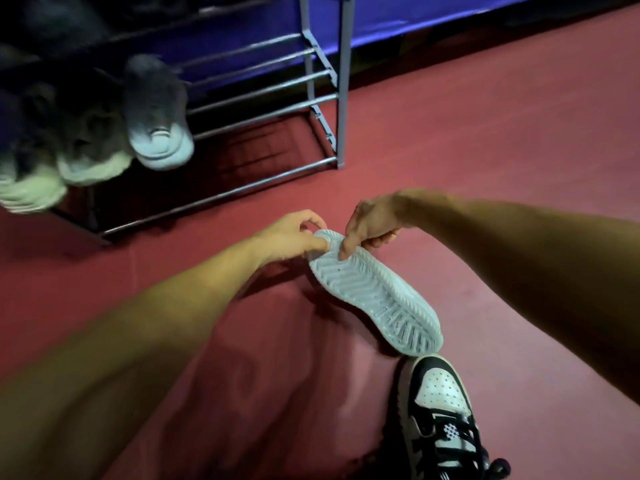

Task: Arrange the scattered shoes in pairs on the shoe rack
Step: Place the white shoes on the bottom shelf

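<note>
A pale shoe [375, 294] lies upside down on the red floor, its ridged sole facing up. My left hand [294, 235] pinches its far end from the left. My right hand [370, 225] grips the same end from the right, with the index finger pressed on the sole. A black-and-white sneaker [438, 410] stands upright just in front of the pale shoe. The grey metal shoe rack [325, 98] stands at the upper left. Several grey and white shoes sit on its left part, among them a grey one [156, 112] with its toe over the front bar.
The right part of the rack shows bare bars on every shelf. A blue-purple cloth surface [450, 15] runs along the back, behind the rack. Red floor spreads out to the right of my arms.
</note>
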`<action>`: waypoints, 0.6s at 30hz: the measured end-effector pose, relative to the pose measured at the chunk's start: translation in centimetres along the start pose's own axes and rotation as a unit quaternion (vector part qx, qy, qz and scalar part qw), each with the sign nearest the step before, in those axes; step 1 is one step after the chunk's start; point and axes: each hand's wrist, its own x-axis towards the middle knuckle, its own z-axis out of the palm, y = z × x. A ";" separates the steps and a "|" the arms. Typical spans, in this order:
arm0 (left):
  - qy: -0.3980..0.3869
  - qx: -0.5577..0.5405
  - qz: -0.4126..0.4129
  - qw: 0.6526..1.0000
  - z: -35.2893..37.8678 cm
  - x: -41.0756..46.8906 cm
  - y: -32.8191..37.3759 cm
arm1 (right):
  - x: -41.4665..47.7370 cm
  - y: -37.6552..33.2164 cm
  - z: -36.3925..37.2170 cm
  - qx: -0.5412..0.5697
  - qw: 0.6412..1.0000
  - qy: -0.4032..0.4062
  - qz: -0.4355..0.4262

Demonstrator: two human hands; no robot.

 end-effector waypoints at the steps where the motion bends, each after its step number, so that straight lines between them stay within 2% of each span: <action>1: 0.005 -0.002 0.000 1.000 -1.2 -0.6 -0.7 | 0.3 -1.4 0.3 0.000 1.000 -0.003 -0.009; 4: 0.026 -0.020 0.002 0.999 -4.3 -2.3 -2.6 | 0.8 -4.9 1.2 0.018 0.999 0.011 -0.038; 8: 0.102 -0.108 0.001 0.989 -7.3 -4.0 -4.5 | 0.8 -8.9 1.2 0.029 0.995 0.046 -0.087; 11: 0.151 -0.099 -0.028 0.983 -8.4 -5.1 -5.9 | 0.6 -11.4 0.2 0.053 0.988 0.090 -0.112; 15: 0.132 -0.114 -0.054 0.983 -8.3 -7.1 -8.1 | 0.4 -14.7 -1.2 0.096 0.976 0.154 -0.121; 18: 0.098 -0.159 -0.029 0.982 -8.6 -8.4 -8.4 | 0.8 -16.7 -1.7 0.142 0.960 0.211 -0.121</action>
